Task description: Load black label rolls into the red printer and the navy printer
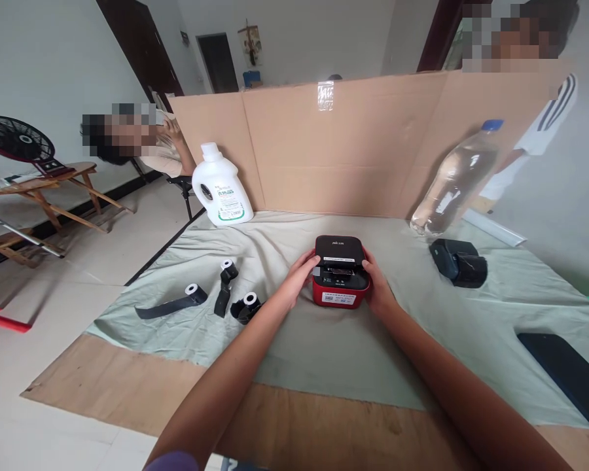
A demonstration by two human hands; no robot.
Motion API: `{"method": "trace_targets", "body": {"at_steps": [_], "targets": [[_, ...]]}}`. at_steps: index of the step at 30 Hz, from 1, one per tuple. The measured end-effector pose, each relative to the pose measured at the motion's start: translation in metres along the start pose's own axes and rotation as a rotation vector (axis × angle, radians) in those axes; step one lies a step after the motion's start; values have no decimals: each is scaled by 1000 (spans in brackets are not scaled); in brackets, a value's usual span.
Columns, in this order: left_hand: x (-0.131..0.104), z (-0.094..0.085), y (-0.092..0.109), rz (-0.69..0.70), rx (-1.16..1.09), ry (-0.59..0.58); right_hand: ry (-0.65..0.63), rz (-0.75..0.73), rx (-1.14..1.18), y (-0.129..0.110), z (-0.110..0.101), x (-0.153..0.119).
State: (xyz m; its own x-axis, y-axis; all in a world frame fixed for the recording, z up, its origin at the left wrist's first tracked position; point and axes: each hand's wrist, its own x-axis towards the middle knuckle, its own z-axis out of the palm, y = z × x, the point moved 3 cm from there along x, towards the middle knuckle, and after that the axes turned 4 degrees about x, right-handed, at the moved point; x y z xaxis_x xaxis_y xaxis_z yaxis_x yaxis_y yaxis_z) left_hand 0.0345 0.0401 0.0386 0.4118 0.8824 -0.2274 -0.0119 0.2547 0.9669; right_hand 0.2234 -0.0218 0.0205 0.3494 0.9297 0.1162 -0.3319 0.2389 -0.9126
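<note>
A small red and black printer-like device [341,278] sits on the green cloth [343,363], its black lid slightly raised along the front. My left hand [302,275] grips its left side, the thumb near the lid's edge. On the right side my right hand [375,281] holds it in the same way. Left of my hands lie a black roll with a long unrolled strip [169,306], a second roll with a short strip [224,288] and a third roll [248,309], partly behind my left forearm.
A cardboard sheet [324,150] stands along the back, with a white jug [223,186] and a clear bottle [456,183] before it. At right are a black device [459,263] and a dark phone [569,376]. Two people sit or stand beyond the cardboard.
</note>
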Motion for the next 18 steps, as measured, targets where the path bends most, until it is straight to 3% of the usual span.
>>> {"method": "trace_targets", "body": {"at_steps": [18], "targets": [[-9, 8, 10, 1, 11, 55, 45, 24, 0, -8, 4, 3]]}}
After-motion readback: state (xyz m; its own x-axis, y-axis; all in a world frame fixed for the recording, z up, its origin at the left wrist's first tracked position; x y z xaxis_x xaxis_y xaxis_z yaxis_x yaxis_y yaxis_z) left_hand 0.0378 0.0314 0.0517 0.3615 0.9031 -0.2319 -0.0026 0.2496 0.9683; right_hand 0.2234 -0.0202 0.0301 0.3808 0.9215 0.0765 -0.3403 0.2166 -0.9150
